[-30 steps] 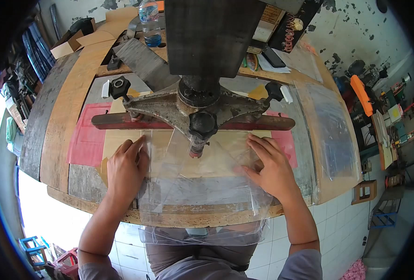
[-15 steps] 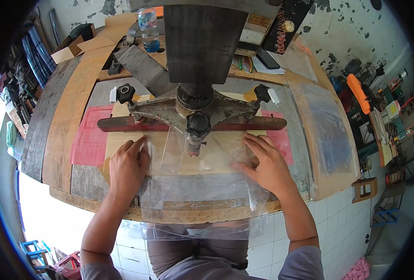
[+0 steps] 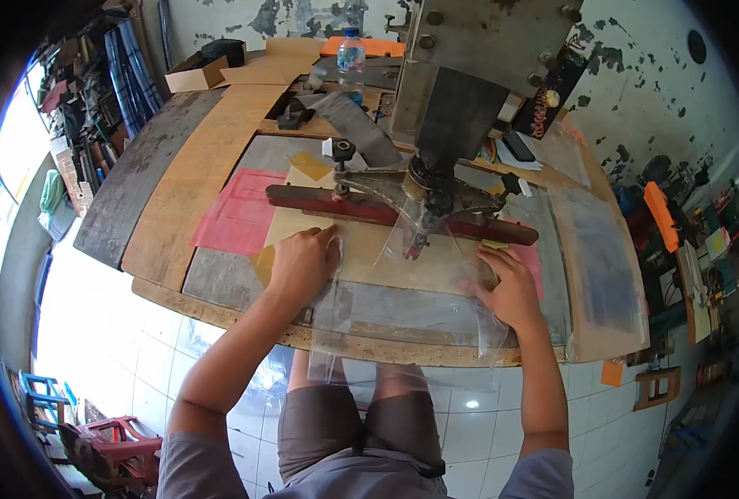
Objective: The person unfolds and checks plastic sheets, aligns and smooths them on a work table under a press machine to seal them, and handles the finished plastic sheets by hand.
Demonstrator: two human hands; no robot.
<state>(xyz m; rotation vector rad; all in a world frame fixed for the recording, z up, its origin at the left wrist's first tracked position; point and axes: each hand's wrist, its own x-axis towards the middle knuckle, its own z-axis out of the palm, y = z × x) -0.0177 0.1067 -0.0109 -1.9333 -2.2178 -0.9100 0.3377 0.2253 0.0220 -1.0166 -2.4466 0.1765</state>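
A large clear plastic sheet (image 3: 403, 320) lies over the pale board (image 3: 365, 258) and hangs past the table's front edge. My left hand (image 3: 301, 264) rests at the sheet's left edge, fingers stretched forward and thumb a little apart. At the right edge, my right hand (image 3: 509, 287) presses its extended fingers down, with the thumb spread inward on the plastic. Just beyond my fingertips, a long red-sided bar (image 3: 369, 208) hangs beneath the machine's metal bracket (image 3: 386, 185). Part of the plastic rises in front of the bracket.
Pink sheets (image 3: 235, 212) stick out at both sides of the board. A grey plate (image 3: 353, 125), a water bottle (image 3: 350, 56) and a phone (image 3: 517, 147) are behind. More plastic (image 3: 594, 249) lies on the right wing of the wooden table (image 3: 166, 175). A red stool (image 3: 124, 449) stands lower left.
My view has turned, so the table and machine appear farther right and tilted. Both hands stay at the plastic sheet's edges, close to the bar.
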